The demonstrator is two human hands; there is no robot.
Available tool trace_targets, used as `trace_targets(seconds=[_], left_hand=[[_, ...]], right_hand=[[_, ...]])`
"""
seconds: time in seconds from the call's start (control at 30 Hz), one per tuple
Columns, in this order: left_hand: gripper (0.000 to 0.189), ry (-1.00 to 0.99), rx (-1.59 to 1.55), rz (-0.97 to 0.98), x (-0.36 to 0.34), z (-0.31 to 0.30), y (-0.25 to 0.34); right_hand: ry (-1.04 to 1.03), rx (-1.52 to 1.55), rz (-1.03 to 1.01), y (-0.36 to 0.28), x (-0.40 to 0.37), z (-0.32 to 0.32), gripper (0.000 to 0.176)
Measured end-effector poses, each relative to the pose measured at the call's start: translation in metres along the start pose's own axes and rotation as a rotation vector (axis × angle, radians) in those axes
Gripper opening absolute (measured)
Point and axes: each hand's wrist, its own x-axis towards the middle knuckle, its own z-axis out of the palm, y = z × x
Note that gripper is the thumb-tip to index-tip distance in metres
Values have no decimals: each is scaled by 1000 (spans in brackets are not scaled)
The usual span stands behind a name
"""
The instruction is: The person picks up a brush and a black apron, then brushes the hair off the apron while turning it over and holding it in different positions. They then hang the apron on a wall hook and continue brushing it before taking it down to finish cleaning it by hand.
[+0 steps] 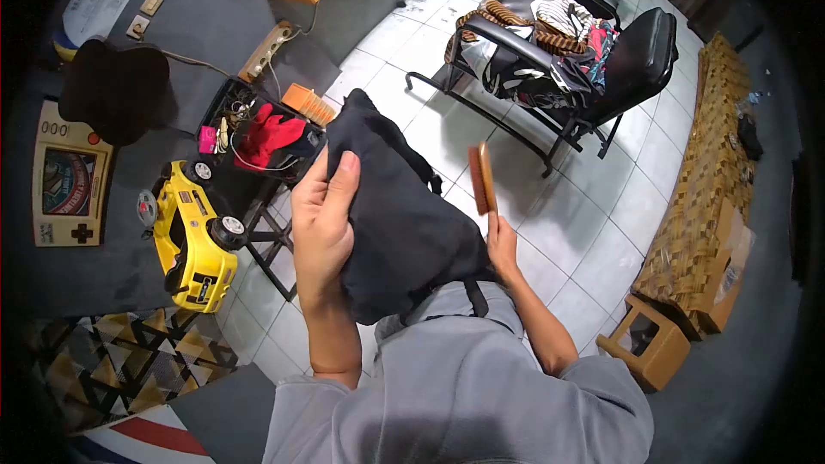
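A black fabric piece (pixel 400 215) with dangling straps, perhaps a bag or an apron, hangs in front of my body. My left hand (pixel 325 219) grips its left edge, the thumb on the near side and the fingers partly hidden. On the other side, my right hand (pixel 502 245) is closed around the handle of a wooden brush (pixel 483 179). The brush stands nearly upright, its reddish-brown bristles facing left toward the fabric and apart from it.
Left of the fabric, a black tray (pixel 296 163) holds a red cloth (pixel 268 135) and an orange-backed brush (pixel 308 104). A yellow toy car (pixel 193 236) is mounted nearby. A black barber chair (pixel 632 69) bears piled cloths; a cardboard box (pixel 644 342) lies lower right.
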Motion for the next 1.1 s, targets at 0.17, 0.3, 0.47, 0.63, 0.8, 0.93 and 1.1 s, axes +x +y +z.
trace_targets(seconds=[0.17,0.3,0.47,0.63,0.8,0.93,1.1], left_hand=[[33,-108,27,-71,-4,24,1],[34,-164,87,-14,-8,31,10],[34,-79,35,-27,-16,22,22],[33,-65,-28,-29,-18,19,24],[32,-58,63,0,-4,13,8],[31,-81,84,-14,-1,25,-10],[29,-182,122,-27,-4,40,-16]], right_hand=[[180,284,-635,-117,-8,-38,21],[142,176,-885,-122,26,-25,26],[94,-312,-678,-29,59,10,31],[-274,-785,-167,85,63,14,38],[-148,-223,60,76,42,1,51],[-265,688,127,-43,-2,-32,54],[-366,602,-530,-145,-32,-57,62]])
